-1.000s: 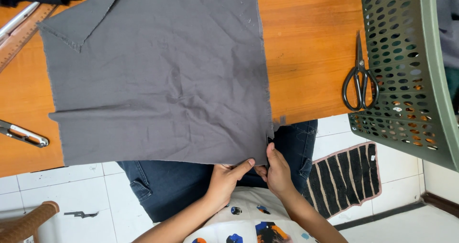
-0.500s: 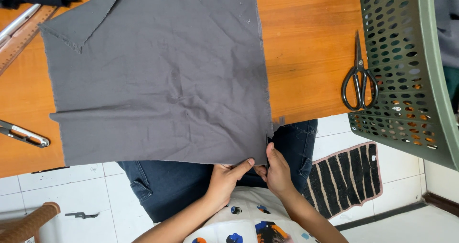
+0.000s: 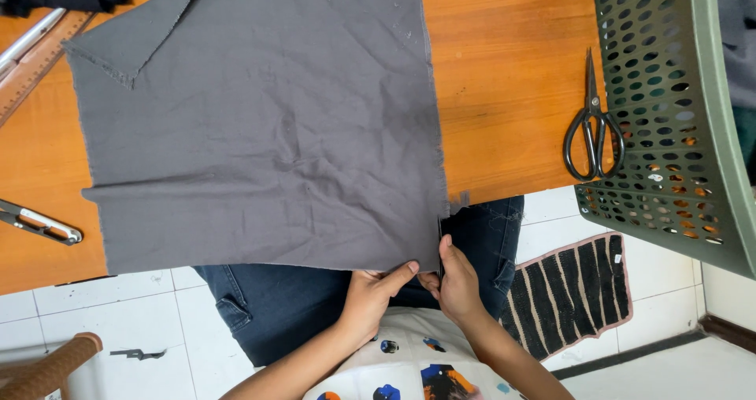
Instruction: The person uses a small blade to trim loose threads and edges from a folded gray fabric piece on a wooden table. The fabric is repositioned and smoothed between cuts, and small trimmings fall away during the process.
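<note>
A head-worn camera looks down at a person's two hands, close together at the near corner of a grey cloth (image 3: 268, 124). The left hand (image 3: 370, 298) pinches the hanging edge between thumb and fingers; the right hand (image 3: 457, 286) grips the same corner just beside it. The cloth lies spread over an orange wooden table (image 3: 504, 77), its near edge hanging over the person's jeans (image 3: 291, 305), its far left corner folded back. Black scissors (image 3: 592, 124) lie to the right, touching a green perforated basket (image 3: 669, 109). A small clipper (image 3: 39, 223) and a ruler (image 3: 35, 61) lie left. A hard tug at the corner could probably drag the cloth off the table or fray its raw edge.
</note>
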